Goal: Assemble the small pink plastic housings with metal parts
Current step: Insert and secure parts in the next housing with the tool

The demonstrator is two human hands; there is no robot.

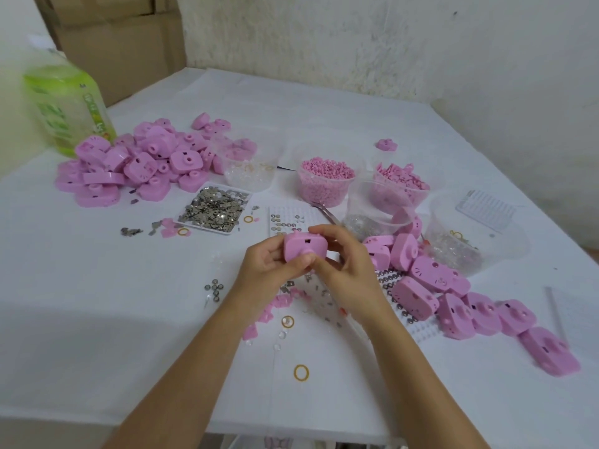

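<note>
I have the left hand [265, 267] curled round the left side of one pink housing [303, 246], thumb up against the round boss on its face. The right hand [343, 270] grips the housing's right side, fingers wrapped over the top edge and thumb meeting the left thumb at the boss. The housing sits between both hands, lifted off the table [97, 303], with its face and small square hole turned toward me.

Under my wrists lie loose pink bits, small metal pieces and a yellow ring [301, 373]. Just beyond the hands there is a white strip [288, 222] dotted with metal discs, and tweezers [327, 212] lie beside it. Left of that is a tray [215, 209] heaped with metal parts. To my right a row of housings [453, 296] trails toward the table edge. Behind them stand clear cups: one of pink pellets [327, 183], one of flat pink pieces [402, 186]. At far left is a big pile of housings [139, 163], with a green bottle [64, 105] behind it and cardboard boxes [123, 43] against the wall.
</note>
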